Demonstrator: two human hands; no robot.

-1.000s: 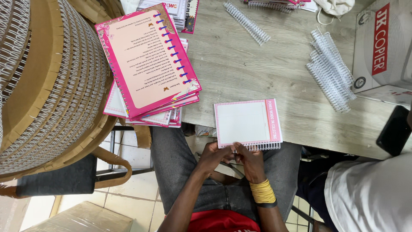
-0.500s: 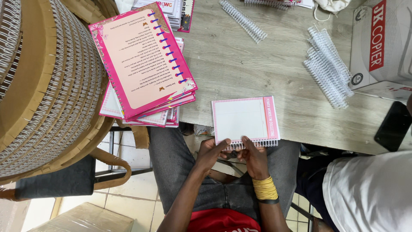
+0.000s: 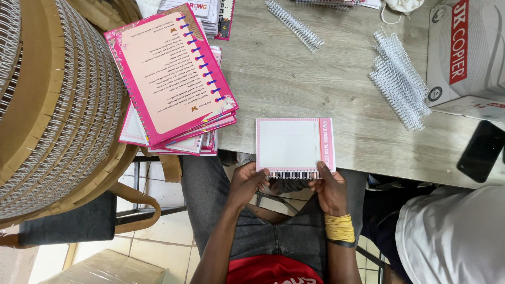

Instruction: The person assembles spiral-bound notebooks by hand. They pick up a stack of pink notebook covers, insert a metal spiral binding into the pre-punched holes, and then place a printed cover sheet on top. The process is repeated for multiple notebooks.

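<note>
A small white notebook (image 3: 289,144) with a pink border lies at the near edge of the grey wooden table (image 3: 294,79). A white wire spiral binding runs along its near edge, overhanging the table. My left hand (image 3: 247,184) pinches the left end of that spiral edge. At the right end, my right hand (image 3: 329,189), with a yellow bangle stack on the wrist, grips the notebook's corner. Both hands sit just above my lap.
A stack of pink spiral notebooks (image 3: 173,84) lies left on the table. Loose white wire spirals (image 3: 400,79) and another coil (image 3: 294,23) lie farther back. A white box (image 3: 468,52) and black phone (image 3: 481,150) are right. A big wire-wound spool (image 3: 52,105) stands left. Another person's white sleeve (image 3: 452,242) is at lower right.
My hands rose from my lap to the notebook's spiral edge and now hold it at both ends. The notebook stays at the table edge.
</note>
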